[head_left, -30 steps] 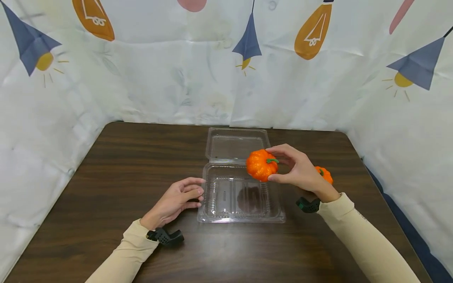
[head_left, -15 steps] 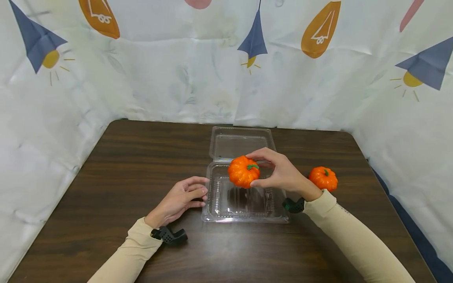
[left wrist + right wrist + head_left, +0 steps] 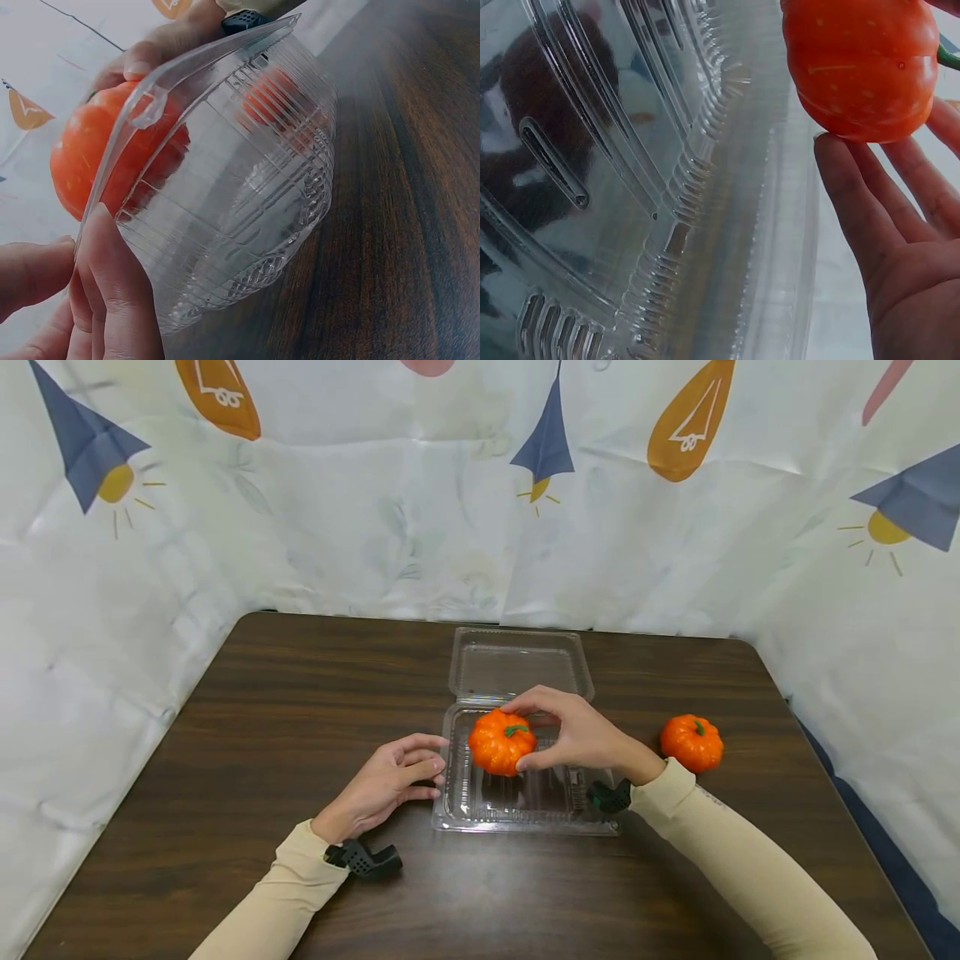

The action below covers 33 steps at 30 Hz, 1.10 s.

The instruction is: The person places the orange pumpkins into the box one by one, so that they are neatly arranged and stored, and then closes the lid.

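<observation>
An orange toy pumpkin with a green stem is gripped between the thumb and fingers of my right hand. It hangs over the left part of a clear plastic clamshell container, whose lid lies open toward the back. In the right wrist view, the pumpkin is above the ribbed container floor. My left hand is at the container's left edge. The left wrist view shows its thumb and finger pinching the clear rim.
A second orange toy pumpkin sits on the dark wooden table, right of the container and beyond my right wrist. A white patterned curtain rises behind the table and along both sides.
My right hand has carried the pumpkin leftward and slightly nearer over the container. The second pumpkin, partly covered before, now shows fully. My left hand has stayed at the container's edge.
</observation>
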{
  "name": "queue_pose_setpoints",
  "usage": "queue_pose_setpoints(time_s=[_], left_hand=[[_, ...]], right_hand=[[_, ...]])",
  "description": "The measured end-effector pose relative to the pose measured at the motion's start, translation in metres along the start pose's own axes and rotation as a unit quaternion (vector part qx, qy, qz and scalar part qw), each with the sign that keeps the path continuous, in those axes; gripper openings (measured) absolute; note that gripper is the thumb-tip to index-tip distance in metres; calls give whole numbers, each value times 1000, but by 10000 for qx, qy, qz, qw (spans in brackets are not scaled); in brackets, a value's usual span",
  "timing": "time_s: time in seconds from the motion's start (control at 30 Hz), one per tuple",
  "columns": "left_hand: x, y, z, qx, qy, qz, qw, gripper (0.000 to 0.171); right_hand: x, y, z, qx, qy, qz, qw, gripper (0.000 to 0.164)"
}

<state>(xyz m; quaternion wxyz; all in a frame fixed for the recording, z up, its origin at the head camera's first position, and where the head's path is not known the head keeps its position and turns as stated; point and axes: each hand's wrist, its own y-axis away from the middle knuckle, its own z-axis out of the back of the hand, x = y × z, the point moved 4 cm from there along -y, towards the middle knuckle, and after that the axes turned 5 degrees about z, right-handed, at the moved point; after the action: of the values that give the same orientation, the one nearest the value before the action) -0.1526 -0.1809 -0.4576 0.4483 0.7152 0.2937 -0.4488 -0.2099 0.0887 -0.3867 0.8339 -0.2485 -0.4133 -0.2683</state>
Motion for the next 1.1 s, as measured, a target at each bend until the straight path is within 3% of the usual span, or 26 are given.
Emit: queue_pose_setpoints(time_s=[0.33, 0.63, 1.1], left_hand=[[-1, -1, -2, 79, 84, -65, 9999, 50], [-2, 0, -5, 71, 44, 8, 10000, 52], [1, 0, -2, 124, 65, -67, 9999, 54]], right_hand=[[-5, -4, -6, 594, -92, -256, 9979, 65], [-8, -7, -13, 1098, 0, -220, 9937, 67], [-18, -11, -25, 1405, 243, -247, 9895, 69]])
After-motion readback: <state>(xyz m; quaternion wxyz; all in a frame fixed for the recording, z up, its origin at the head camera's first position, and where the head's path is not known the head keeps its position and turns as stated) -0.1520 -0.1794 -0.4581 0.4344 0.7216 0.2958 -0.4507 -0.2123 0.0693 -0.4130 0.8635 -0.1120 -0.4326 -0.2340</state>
